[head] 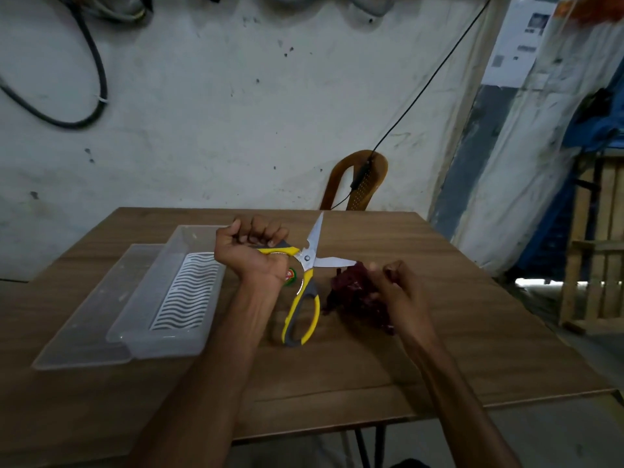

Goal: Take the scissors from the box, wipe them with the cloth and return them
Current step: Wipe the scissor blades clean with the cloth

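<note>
While one left hand (251,246) grips one scissors (305,265).

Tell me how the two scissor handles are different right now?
One handle is wrapped in the left hand; the other handle hangs free with nothing holding it. The held one points sideways toward the box; the free one points down toward the table. Both are yellow and grey.
</note>
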